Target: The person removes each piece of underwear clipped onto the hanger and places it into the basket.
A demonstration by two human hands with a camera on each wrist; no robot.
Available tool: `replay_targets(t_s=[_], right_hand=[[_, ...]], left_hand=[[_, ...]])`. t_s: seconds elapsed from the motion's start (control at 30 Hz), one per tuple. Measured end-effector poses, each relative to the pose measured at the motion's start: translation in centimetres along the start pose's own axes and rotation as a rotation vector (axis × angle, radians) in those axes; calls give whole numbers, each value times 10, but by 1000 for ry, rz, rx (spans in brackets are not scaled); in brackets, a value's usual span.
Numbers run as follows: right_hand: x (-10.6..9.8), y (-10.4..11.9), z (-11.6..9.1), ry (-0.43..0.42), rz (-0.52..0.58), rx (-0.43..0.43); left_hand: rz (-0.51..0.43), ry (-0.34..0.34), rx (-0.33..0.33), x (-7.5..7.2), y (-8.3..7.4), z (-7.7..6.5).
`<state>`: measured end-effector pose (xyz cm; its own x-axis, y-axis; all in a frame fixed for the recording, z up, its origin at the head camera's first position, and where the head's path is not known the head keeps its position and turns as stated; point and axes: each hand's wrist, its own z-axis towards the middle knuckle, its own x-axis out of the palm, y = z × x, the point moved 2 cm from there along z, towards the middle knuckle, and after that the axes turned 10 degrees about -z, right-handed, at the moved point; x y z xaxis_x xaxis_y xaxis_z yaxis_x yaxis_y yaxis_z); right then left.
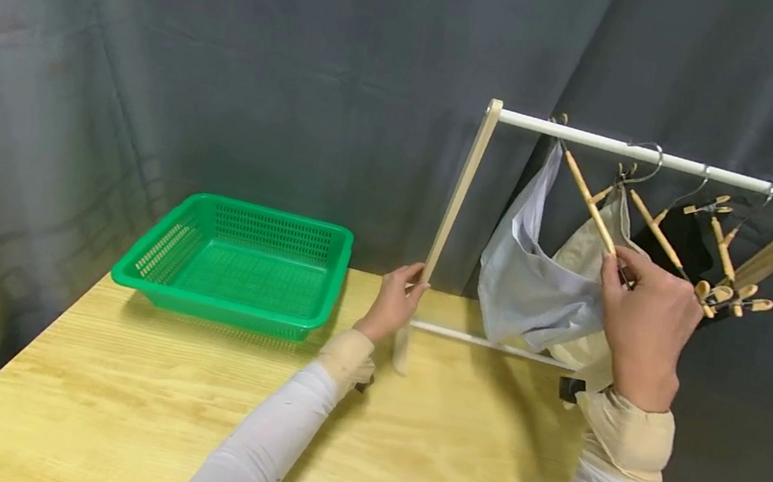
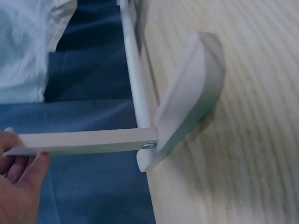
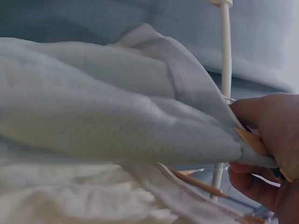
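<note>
A small garment rack with a white top rail (image 1: pixel 592 141) and wooden sides stands on the table. My left hand (image 1: pixel 393 303) pinches its left wooden upright (image 1: pixel 463 190) low down, between thumb and fingers, as the left wrist view also shows. At the front right end of a wooden clip hanger (image 1: pixel 587 190), my right hand (image 1: pixel 650 325) pinches the clip (image 3: pixel 252 141) together with the waistband corner of a light blue garment (image 1: pixel 538 290). The garment's other corner hangs up near the rail, and its middle sags. Beside it hangs a cream garment (image 1: pixel 596 232), partly hidden.
Further right on the rail are more clip hangers (image 1: pixel 723 248) and a black garment (image 1: pixel 686 238). A green plastic basket (image 1: pixel 231 309) sits at the table's back left. Behind everything hangs a grey curtain (image 1: pixel 351 84). The rack's lower white bar (image 1: pixel 470 338) runs near the tabletop.
</note>
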<state>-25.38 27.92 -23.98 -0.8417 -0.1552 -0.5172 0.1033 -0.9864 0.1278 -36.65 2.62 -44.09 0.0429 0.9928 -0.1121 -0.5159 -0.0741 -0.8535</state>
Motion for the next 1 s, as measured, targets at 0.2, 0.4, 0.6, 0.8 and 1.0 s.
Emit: replay_targets(t_s=[0.2,0.4,0.6,0.8,1.0], right_hand=[[-2,0,-37,20,-9,25],[1,-4,-72,111,57,81],[-17,-12,-85,35,194,13],[-42,-17,-90,27,407,-27],[-48,3,-88,21,656,-132]], left_hand=[[76,10,-48,-6,-9,9],[206,24,-59,-9,-25,1],[94,-47,45,-22,-65,-23],[-14,-69,151,-38,-114,-46],[-35,-108,327,-57,-156,-63]])
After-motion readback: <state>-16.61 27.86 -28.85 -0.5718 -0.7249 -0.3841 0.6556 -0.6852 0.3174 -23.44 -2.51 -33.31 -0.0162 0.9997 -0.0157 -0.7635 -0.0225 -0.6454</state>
